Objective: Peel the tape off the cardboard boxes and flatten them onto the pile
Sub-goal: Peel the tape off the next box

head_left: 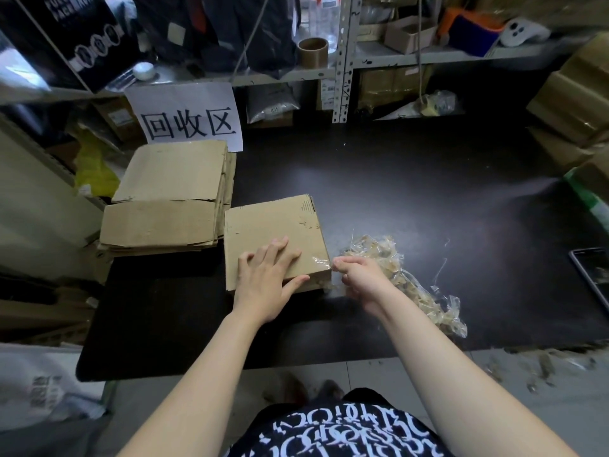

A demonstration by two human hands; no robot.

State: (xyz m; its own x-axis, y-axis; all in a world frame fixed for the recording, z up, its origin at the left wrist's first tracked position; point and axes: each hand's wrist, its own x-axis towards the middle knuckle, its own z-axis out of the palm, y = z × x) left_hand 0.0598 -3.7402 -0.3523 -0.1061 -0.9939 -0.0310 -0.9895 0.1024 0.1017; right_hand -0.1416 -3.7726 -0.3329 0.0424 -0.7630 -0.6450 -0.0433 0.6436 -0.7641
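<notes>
A small, flat brown cardboard box (pixel 270 222) lies on the dark desk (pixel 395 192) just left of the frame's centre. The left hand (pixel 267 278) rests palm-down on the box's near half, its fingers (pixel 280 250) straight and spread apart, the thumb lying along the near edge. At the box's near right corner a strip of clear tape (pixel 321 261) lifts off the cardboard (it glints against the brown). The right hand (pixel 359 278) is right beside that corner, its fingers (pixel 342 263) curled together and pinching the strip's loose end.

To the right of the right hand, partly behind it, a crumpled heap of clear peeled tape (pixel 441 308) trails across the desk towards the lower right. The pile of flattened brown cardboard (pixel 164 206) sits at the left of the frame, touching or nearly touching the box's left side. Above the pile a white paper sign with black characters (pixel 188 117) hangs from a grey metal shelf (pixel 286 75), on which a brown tape roll (pixel 313 52) stands.
</notes>
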